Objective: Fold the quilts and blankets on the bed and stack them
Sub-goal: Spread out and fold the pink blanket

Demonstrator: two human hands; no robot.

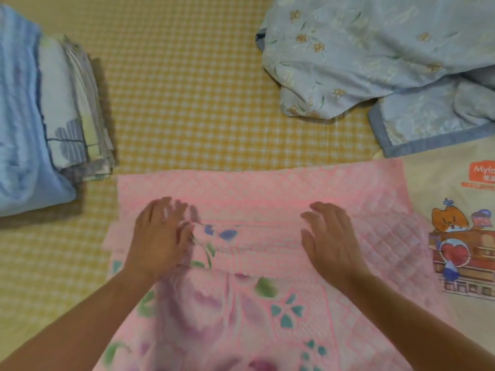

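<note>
Yellow-checked bedding [192, 103] covers the bed under everything. One pink floral quilt [241, 303] lies at the near middle, partly folded, and two hands rest flat on its fold. On the left hand [160, 236] the fingers are spread and blurred; the right hand [329, 236] has loosely spread fingers, gripping nothing. At far left sits one stack of folded blankets [53, 116], perhaps three layers. One crumpled blue flowered quilt [375, 62] lies upper right, one cream cartoon-print cloth [460, 236] right.
</note>
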